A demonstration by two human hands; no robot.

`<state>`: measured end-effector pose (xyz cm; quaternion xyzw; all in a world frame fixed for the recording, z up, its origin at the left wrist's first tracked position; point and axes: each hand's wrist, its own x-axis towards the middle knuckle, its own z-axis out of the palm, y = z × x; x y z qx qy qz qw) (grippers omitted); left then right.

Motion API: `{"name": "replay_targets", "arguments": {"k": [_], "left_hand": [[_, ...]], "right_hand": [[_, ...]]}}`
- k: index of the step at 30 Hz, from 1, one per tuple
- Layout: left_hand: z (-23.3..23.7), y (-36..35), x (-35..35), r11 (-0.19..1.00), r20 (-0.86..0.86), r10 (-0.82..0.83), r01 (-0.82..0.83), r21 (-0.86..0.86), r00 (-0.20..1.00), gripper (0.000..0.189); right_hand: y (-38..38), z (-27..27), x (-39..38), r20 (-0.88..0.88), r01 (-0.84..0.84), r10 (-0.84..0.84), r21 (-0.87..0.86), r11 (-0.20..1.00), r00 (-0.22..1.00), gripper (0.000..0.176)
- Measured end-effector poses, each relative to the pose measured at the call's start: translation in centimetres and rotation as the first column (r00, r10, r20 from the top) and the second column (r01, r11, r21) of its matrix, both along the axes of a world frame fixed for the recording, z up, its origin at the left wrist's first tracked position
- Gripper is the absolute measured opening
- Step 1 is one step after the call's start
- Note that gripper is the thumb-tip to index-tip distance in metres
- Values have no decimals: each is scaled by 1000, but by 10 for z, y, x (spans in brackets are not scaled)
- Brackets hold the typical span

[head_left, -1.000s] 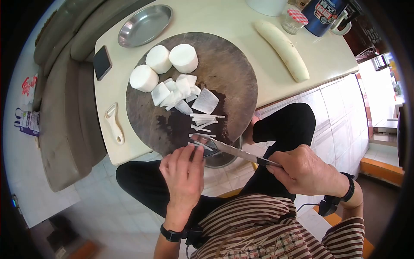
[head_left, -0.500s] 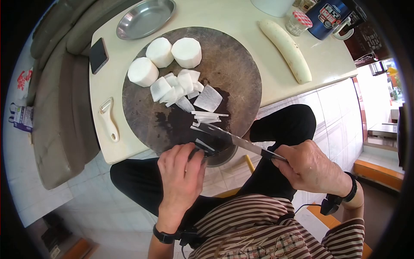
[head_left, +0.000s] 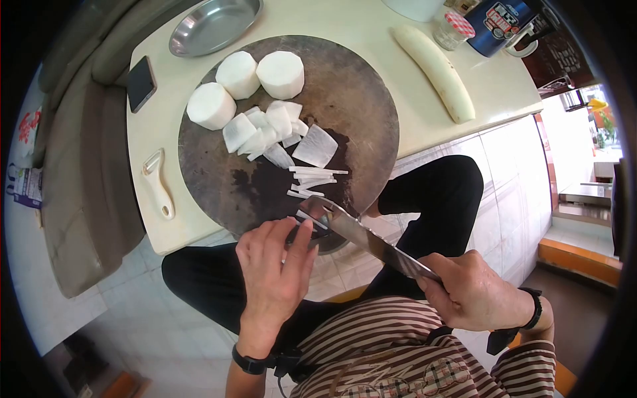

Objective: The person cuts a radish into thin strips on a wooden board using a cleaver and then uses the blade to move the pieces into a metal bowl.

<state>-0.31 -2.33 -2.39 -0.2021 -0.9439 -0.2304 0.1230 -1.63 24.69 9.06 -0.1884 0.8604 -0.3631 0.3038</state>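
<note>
My right hand grips a broad kitchen knife by its handle, blade pointing left over the near side of a round chopping board. At the board's near edge, my left hand has its fingers bent and a little apart, the tips beside a thin white strip under the knife's end. Whether they press on a piece is hard to see. Several white radish strips lie just beyond. Behind them are a square slice, overlapping slices and three thick peeled chunks.
A white peeler and a phone lie left of the board. Behind it is a metal dish. A whole pale radish rests at right, near a jar with a checked lid and a blue canister.
The knife has turned so more of its broad face shows, and my right hand has dropped slightly. My left hand's fingertips remain beside the strip. The whole view has shifted a little.
</note>
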Motion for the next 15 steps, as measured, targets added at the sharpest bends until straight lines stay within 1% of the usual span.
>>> {"name": "replay_targets", "arguments": {"k": [6, 9, 11, 15], "left_hand": [[-2, 0, 0, 1000, -17, 4, -4, -11, 1000, 51], [-3, 0, 0, 1000, -9, 8, -8, 0, 1000, 48], [-5, -1, 0, 1000, -17, 12, -12, 7, 1000, 47], [-6, 0, 0, 1000, -23, 23, -23, 12, 999, 43]], "right_hand": [[-4, -7, 8, -61, -30, 29, -14, 999, 998, 13], [-7, -7, 9, -24, -23, 23, 37, 999, 999, 13], [-9, -9, 10, -80, -21, 26, 55, 998, 996, 13], [-14, -7, 12, -95, -21, 31, 105, 994, 995, 12]]}}
